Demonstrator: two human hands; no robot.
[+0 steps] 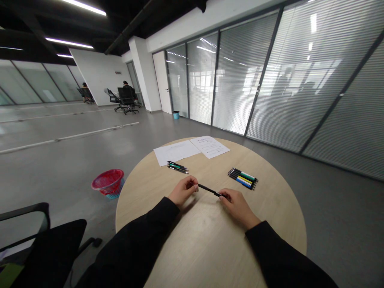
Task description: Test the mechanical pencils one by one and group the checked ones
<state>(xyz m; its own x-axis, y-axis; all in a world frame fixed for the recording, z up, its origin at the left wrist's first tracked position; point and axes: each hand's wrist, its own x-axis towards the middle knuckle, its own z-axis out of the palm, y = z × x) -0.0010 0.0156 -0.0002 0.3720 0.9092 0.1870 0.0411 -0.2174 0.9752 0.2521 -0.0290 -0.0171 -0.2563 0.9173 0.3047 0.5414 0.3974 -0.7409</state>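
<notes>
A thin black pen is held level between my two hands, above the round wooden table. My left hand pinches its left end, and my right hand has its fingers closed on the right end. Beyond my left hand lies a small group of pens, black with some green. Several pens with black, white, green, yellow and blue barrels lie side by side beyond my right hand.
Two paper sheets, one mostly blank and one printed, lie at the table's far edge. A red basket stands on the floor to the left, near a black chair. People sit far back.
</notes>
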